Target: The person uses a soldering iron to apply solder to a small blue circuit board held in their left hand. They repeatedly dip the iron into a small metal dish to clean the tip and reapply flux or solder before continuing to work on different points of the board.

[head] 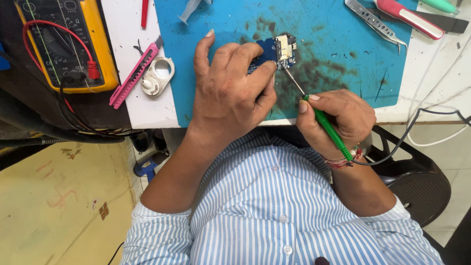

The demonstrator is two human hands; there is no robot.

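My left hand (230, 83) presses down on a small blue circuit board (279, 51) that lies on the blue work mat (333, 34); the fingers cover the board's left part. My right hand (338, 118) grips a green-handled soldering iron (329, 128) like a pen. Its thin metal tip (293, 81) points up and left, touching the board's lower edge. A dark cable runs from the iron's back end off to the right.
A yellow multimeter (64, 44) with red and black leads sits at the far left. A pink utility knife (133, 76) and a white ring-shaped part (158, 76) lie beside it. Metal tweezers (375, 22) and a red-handled tool (409, 17) rest top right. A black chair (417, 181) stands below.
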